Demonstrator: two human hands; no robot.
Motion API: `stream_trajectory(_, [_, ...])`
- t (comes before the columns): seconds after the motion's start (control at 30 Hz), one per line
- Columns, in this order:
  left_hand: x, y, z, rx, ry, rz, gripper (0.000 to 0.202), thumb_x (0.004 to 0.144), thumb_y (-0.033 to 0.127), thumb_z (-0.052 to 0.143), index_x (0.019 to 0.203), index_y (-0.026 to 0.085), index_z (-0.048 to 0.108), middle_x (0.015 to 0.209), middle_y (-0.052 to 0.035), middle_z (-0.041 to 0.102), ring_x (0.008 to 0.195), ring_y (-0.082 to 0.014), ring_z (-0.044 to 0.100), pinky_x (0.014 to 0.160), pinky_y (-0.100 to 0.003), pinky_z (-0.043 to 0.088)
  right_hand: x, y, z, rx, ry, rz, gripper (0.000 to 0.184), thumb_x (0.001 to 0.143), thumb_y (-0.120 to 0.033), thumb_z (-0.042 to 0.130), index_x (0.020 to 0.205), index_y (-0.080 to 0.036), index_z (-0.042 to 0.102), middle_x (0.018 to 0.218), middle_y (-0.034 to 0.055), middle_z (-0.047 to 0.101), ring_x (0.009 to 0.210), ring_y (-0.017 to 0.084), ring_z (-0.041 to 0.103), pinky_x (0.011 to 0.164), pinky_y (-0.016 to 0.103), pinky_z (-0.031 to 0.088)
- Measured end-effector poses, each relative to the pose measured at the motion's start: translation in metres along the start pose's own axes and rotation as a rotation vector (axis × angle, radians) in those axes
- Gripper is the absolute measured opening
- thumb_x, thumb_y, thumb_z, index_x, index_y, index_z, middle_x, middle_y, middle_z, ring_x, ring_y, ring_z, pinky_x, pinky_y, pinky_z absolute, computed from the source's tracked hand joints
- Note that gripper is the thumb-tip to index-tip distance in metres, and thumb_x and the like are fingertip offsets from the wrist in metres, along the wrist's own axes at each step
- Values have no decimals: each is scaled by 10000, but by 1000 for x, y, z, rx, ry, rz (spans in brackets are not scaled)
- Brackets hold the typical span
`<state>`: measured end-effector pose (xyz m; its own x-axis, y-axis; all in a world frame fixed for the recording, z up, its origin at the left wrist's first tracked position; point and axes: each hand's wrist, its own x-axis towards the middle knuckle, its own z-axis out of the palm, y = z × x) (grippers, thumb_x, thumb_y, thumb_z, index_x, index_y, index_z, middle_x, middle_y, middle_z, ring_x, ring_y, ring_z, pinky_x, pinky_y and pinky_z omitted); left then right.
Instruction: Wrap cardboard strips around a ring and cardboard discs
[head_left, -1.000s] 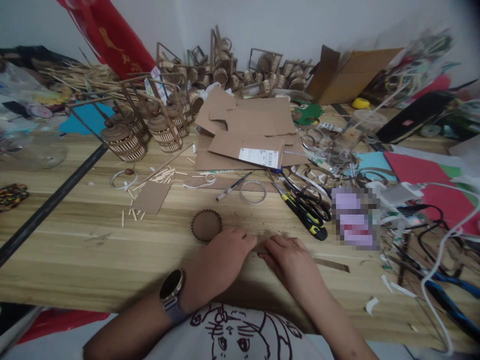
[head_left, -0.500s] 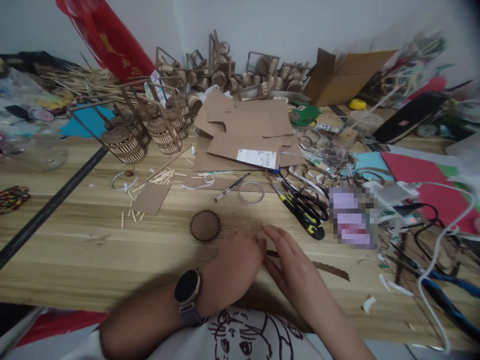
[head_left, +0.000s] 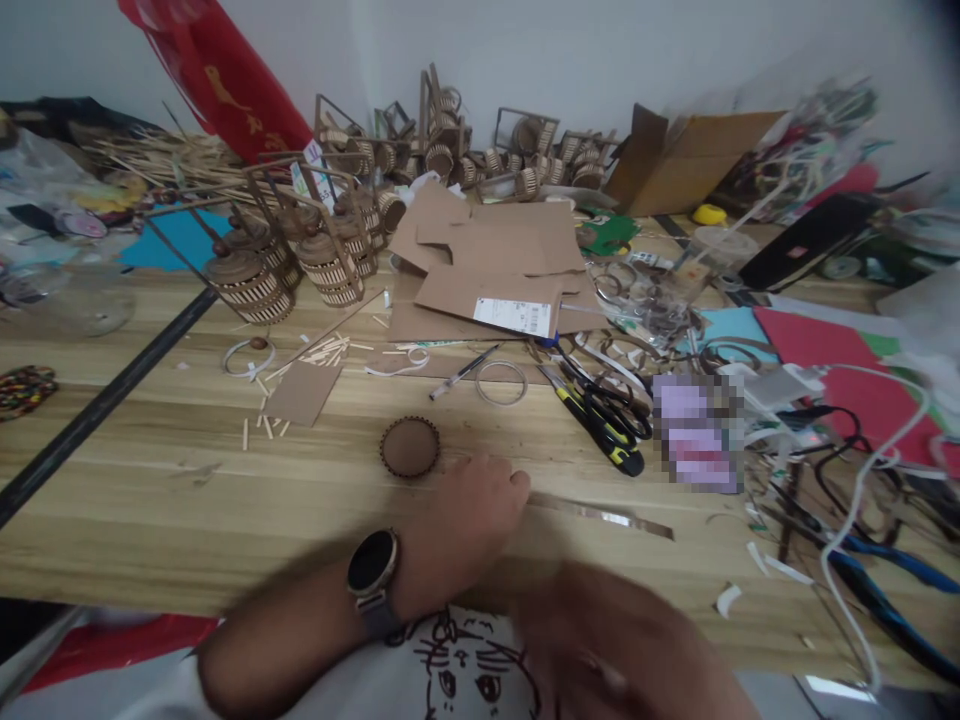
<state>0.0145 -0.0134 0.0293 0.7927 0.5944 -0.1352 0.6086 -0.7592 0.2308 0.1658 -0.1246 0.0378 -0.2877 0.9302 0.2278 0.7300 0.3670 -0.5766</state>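
My left hand (head_left: 465, 525), with a dark watch on the wrist, rests knuckles-up on the wooden table (head_left: 150, 500). Its fingers are curled down onto the left end of a long thin brown cardboard strip (head_left: 607, 515), which lies flat and runs to the right. A round brown cardboard disc with a scalloped edge (head_left: 409, 447) lies just beyond that hand. My right hand (head_left: 600, 640) is a blur low in the picture, near my chest and off the strip; its fingers cannot be made out.
Black scissors and a yellow-black cutter (head_left: 604, 415) lie right of the disc. Flat cardboard sheets (head_left: 487, 265) are stacked behind, with a pen (head_left: 461, 372), a tape ring (head_left: 502, 382) and several woven lantern models (head_left: 247, 285). Cables and coloured paper (head_left: 840, 390) crowd the right side.
My right hand has left the strip and pulled back towards my body, now blurred. My left hand stays on the strip's left end, and more of the strip shows.
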Motion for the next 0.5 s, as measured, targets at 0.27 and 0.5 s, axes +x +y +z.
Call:
stream_trajectory(0.27, [-1,1,6,135,58,19,206,924,23,393,971,130,562,931,-102,647,855,-258,603,740,-378,506,42,50,44,-241,132,143,172,929,-172,466,866,-206,623,803,64,683,769,232,621,686,335,451])
stream_trajectory(0.5, [-36,-48,-3,-152,311,-143,231,857,137,634,1072,168,555,1134,-109,606,1112,-298,540,978,-455,439,42,60,39,-380,63,123,174,931,-175,476,864,-207,633,789,62,687,776,236,590,668,322,338])
